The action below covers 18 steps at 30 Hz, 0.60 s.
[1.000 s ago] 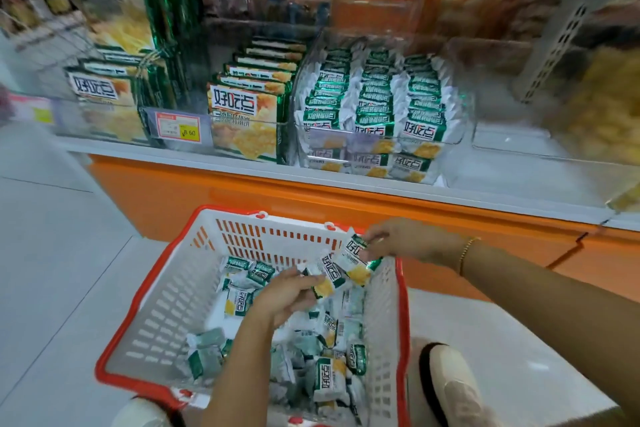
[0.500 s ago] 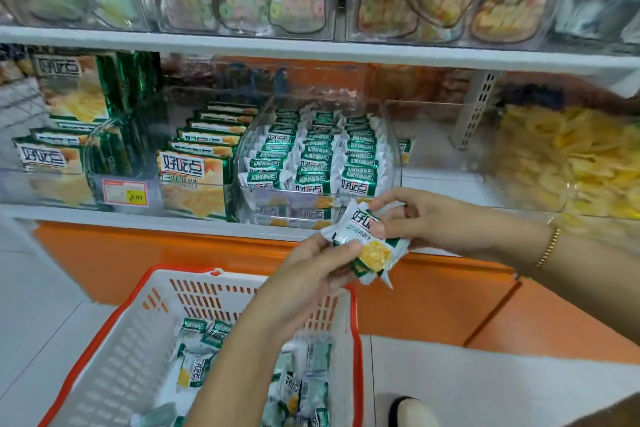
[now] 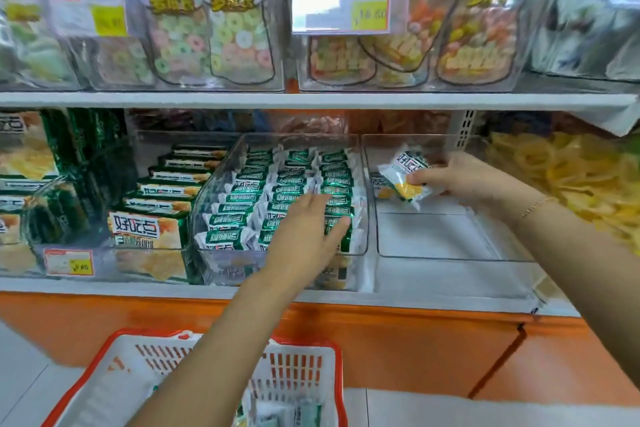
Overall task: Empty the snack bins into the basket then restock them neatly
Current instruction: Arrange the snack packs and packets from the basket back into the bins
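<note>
Restocking under way: a snack packet [image 3: 405, 177] is being carried into the near-empty clear bin [image 3: 450, 253] at three o'clock.

Head view: the packet is pinched in the right hand [image 3: 464, 180], fingers closed on its lower corner, above the back of that bin, where one other packet [image 3: 381, 184] is seen against the left wall. At centre, the left hand [image 3: 308, 236] is spread wide and flat, holding nothing, over the front rows of the filled bin [image 3: 214, 211]. The red-rimmed basket [image 3: 332, 357] is seen at six o'clock with more packets inside, partly hidden by the left forearm. A likely slip: the packet could be dropped crooked from that corner grip and the row spoiled; the tidy rows could also be nudged askew by the left palm.
</note>
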Each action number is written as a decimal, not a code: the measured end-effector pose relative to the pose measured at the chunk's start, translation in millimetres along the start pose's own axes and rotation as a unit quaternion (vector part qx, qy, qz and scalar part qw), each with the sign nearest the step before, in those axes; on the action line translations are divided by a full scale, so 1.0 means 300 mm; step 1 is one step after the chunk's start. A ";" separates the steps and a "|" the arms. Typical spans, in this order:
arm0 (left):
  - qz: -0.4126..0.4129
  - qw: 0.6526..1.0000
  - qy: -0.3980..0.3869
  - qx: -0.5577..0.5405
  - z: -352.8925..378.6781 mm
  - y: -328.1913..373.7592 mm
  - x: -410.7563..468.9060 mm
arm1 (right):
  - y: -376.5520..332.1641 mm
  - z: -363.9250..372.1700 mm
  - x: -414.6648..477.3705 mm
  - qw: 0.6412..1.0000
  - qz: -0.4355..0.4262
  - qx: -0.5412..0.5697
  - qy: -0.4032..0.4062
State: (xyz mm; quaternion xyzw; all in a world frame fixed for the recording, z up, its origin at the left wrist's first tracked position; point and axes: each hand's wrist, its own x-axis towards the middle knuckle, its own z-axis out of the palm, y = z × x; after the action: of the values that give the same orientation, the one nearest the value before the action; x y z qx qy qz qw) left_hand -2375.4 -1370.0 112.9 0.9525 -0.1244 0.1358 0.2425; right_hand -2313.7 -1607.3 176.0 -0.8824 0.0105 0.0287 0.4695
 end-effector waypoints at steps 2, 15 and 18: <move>0.045 0.997 -0.014 0.061 0.040 -0.060 0.000 | 0.054 0.007 0.117 0.992 0.019 -0.122 0.029; 0.095 0.990 0.083 0.068 0.110 -0.121 -0.018 | 0.199 0.190 0.427 0.931 -0.113 -0.344 -0.039; 0.096 0.988 0.091 0.075 0.115 -0.124 -0.018 | 0.234 0.198 0.435 0.905 -0.133 -0.403 -0.029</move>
State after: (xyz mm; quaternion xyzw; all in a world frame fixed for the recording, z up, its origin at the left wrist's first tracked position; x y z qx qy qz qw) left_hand -2362.3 -1354.6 66.2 0.9354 -0.1819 0.2534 0.1665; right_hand -2189.1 -1596.2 77.0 -0.9884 -0.1330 -0.0072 0.0731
